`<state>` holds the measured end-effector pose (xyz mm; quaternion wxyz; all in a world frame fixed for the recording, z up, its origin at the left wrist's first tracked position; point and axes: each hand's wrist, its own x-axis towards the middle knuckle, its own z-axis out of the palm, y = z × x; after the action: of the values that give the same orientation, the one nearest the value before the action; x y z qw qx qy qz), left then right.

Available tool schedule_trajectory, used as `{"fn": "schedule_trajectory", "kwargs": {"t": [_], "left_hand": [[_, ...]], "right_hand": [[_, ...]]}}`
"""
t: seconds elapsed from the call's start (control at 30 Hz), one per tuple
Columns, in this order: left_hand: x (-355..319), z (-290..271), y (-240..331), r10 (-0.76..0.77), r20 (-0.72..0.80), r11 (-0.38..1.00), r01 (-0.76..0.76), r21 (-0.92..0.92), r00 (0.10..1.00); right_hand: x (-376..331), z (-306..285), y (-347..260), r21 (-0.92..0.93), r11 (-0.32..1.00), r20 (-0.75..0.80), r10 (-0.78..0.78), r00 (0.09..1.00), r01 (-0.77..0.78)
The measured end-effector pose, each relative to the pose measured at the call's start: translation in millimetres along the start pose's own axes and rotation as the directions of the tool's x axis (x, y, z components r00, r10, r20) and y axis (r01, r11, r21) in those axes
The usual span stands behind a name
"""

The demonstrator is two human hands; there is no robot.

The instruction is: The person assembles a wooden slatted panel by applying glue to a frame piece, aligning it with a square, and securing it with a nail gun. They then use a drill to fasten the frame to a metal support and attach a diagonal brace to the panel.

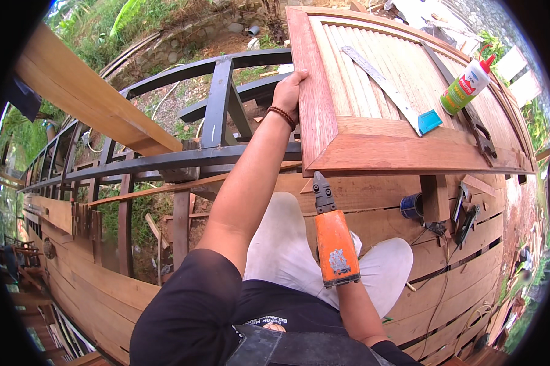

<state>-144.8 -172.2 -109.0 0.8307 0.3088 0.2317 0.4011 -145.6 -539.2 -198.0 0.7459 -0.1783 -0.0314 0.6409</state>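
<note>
The left hand (289,91) was stretched out at arm's length and closed over the left stile of a louvered wooden door (372,97), fingers curled over the outer edge and the thumb pressed on the face, apparently to steady the panel while the other hand brought the tool up. A beaded bracelet (282,116) sat at that wrist. The right hand (347,287) was almost wholly hidden behind the orange power tool (333,241) it carried; it seemed wrapped around the body of the tool, though the fingers themselves could not be seen, so how tightly it gripped could not be told. The tool's dark metal nose pointed up at the bottom rail of the door, close beneath its near left corner, a likely way of addressing the frame joint there.

The door lay flat and raised, its near edge overhanging the plank floor (464,262). On its slats rested a metal ruler (378,82) with a blue-handled end, laid diagonally, and beside it a green glue bottle (467,85) with a red cap lay tilted, both within easy reach. A dark metal railing (183,158) ran to the left, with a long timber board (92,100) lying across it. A small blue can (412,206) stood on the floor beneath the door's edge, near some cables.
</note>
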Motion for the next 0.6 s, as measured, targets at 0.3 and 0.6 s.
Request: {"fn": "schedule_trajectory", "kwargs": {"t": [0.3, 0.6], "left_hand": [[3.2, -4.1, -1.9, 0.03, -0.049, 0.996, -0.026, 0.082, 0.998], [10.8, -13.0, -6.1, 0.046, -0.009, 0.997, -0.046, 0.06, 0.999]], "right_hand": [[3.2, 3.0, 12.0, 0.305, 0.943, 0.029, 0.133, 0.991, -0.136], [14.1, -16.9, 26.9, 0.723, 0.61, 0.08, 0.394, 0.916, -0.326]]}}
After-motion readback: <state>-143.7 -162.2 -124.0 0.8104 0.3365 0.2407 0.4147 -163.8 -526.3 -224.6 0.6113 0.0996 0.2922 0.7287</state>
